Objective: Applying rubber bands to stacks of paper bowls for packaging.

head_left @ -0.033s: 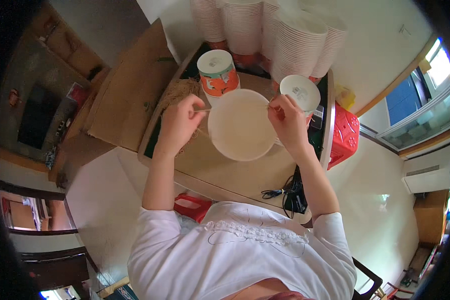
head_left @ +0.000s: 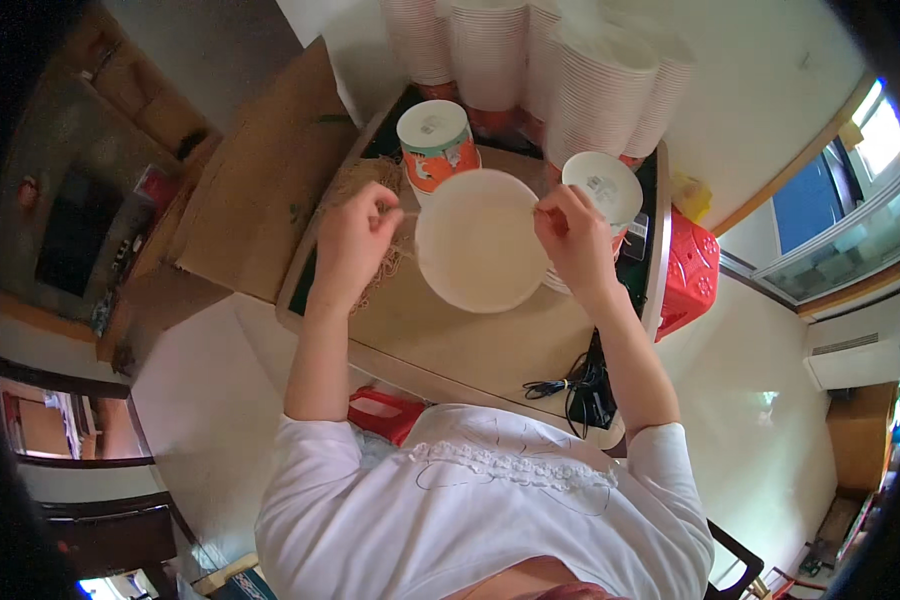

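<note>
A white round paper bucket (head_left: 480,240) stands between my hands, with its wide mouth toward me. At its left rim, my left hand (head_left: 353,245) is closed in a pinch on a thin tan string, of which only a short faint piece shows. My right hand (head_left: 577,245) pinches at the right rim; its fingertips hide most of what they hold, apparently the other end of the string. Beyond my left hand lies a loose heap of tan strings (head_left: 370,180). An upside-down bucket (head_left: 435,160) with an orange and green print sits behind, and another upturned bucket (head_left: 602,188) is beyond my right hand.
Tall stacks of white buckets (head_left: 605,85) line the table's back. An opened cardboard box (head_left: 260,180) stands at the left. Black cables (head_left: 580,390) lie at the front right of the table (head_left: 430,345). A red plastic stool (head_left: 688,270) is to the right.
The bucket between my hands has shifted slightly away from me. My left hand has risen a little, and the string shows less than before. Both pinches stay closed.
</note>
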{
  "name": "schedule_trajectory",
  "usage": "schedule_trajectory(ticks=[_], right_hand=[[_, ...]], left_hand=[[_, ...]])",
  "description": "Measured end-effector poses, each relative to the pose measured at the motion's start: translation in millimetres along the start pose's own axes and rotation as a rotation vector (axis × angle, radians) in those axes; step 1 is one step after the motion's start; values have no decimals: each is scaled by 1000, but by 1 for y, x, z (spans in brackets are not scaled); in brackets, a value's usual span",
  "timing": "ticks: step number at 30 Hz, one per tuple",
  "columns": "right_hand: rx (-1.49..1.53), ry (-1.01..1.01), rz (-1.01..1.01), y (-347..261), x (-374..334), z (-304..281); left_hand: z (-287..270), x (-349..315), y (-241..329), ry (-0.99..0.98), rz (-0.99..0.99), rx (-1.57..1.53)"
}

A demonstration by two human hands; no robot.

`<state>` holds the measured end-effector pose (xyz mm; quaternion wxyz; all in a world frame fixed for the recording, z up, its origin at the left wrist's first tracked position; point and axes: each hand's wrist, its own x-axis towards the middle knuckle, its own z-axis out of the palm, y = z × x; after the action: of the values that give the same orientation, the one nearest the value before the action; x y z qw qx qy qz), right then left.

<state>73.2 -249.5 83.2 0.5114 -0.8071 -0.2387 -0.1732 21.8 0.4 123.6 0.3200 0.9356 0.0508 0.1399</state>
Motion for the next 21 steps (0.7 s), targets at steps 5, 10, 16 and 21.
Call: schedule_trajectory(ticks=[5,10,16,21], right_hand=[[-128,-46,-121,3,42,8],[-189,-30,-173,28,92,21],[183,54,-108,71,112,6],[323,74,-45,111,81,-47]], left_hand=[[-4,47,-51,272,52,122],[20,93,-91,-457,-415,-1130],[62,115,-44,-347,-341,-1643],[130,105,-21,-340,-251,-1913]])
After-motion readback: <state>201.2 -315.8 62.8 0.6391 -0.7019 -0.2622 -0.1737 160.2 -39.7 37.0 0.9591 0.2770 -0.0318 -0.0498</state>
